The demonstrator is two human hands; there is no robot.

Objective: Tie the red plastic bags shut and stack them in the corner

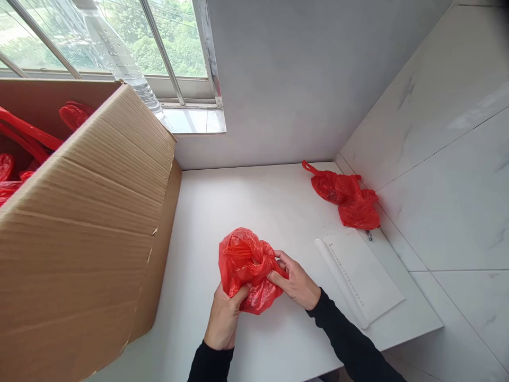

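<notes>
A crumpled red plastic bag (254, 270) is between my two hands, above the white tabletop (246, 196). Through the thin film some folded red shapes show, but I cannot make out what is inside. My left hand (226, 313) grips the bag's lower left, thumb on top and the other fingers hidden beneath. On the right side, my right hand (294, 281) pinches a gathered part of the bag between thumb and fingers.
On the left stands a large cardboard box (91, 228) holding red plastic bags (32, 138). More red bags (345, 193) lie at the back right, beside a white paper pad (358, 276) with handwritten marks. A water bottle (119, 58) stands on the windowsill (194, 121).
</notes>
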